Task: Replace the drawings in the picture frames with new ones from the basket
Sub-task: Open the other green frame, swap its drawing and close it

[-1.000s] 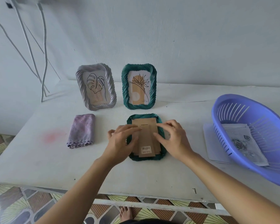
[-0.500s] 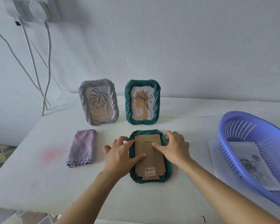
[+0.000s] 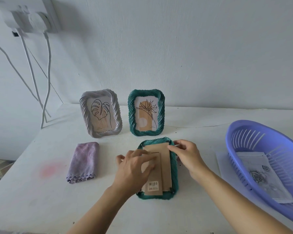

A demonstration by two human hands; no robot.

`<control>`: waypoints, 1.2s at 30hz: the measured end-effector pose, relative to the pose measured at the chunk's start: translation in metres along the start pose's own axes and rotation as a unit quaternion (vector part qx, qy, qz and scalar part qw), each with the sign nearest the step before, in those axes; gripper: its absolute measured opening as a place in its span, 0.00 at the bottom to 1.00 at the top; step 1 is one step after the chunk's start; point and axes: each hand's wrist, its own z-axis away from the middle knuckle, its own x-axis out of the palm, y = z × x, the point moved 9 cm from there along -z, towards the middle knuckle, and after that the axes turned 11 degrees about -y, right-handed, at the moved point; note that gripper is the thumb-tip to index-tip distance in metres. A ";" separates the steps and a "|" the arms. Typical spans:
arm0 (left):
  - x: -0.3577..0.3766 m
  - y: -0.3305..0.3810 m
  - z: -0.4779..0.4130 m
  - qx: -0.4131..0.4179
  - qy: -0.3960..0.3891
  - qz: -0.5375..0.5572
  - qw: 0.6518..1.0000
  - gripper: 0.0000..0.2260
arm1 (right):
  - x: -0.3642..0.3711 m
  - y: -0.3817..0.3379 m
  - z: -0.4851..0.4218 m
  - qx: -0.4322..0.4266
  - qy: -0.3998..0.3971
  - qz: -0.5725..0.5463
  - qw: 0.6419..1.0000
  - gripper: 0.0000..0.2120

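Note:
A green picture frame (image 3: 174, 168) lies face down on the white table, its brown cardboard back (image 3: 166, 159) facing up with a barcode sticker near me. My left hand (image 3: 134, 168) presses flat on the left part of the cardboard. My right hand (image 3: 188, 154) has its fingertips at the frame's upper right corner, by a small tab. Behind stand a grey frame (image 3: 101, 114) with a leaf drawing and a green frame (image 3: 146, 113) with a flower drawing. The purple basket (image 3: 243, 132) at the right holds a rose drawing (image 3: 259, 176).
A folded lilac cloth (image 3: 84, 162) lies left of the flat frame. A white sheet (image 3: 222, 164) sticks out from under the basket. White cables (image 3: 46, 85) hang from a wall socket at the far left. A faint pink stain marks the table near the left.
The camera has tipped up, so everything sits lower in view. My right hand shifted from the cardboard's middle to the frame's upper right corner. My left hand stays pressed on the back.

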 end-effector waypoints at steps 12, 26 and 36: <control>-0.018 0.041 0.021 0.002 -0.018 0.005 1.000 0.33 | 0.008 -0.050 0.037 -0.177 0.042 0.103 0.978 0.08; -0.053 0.008 0.022 0.004 -0.015 0.368 0.930 0.19 | 0.057 -0.045 0.019 -0.109 -0.136 0.068 0.982 0.18; 0.007 -0.042 0.015 -0.056 -0.029 0.377 0.924 0.19 | 0.060 -0.013 0.023 -0.110 -0.158 0.231 0.954 0.19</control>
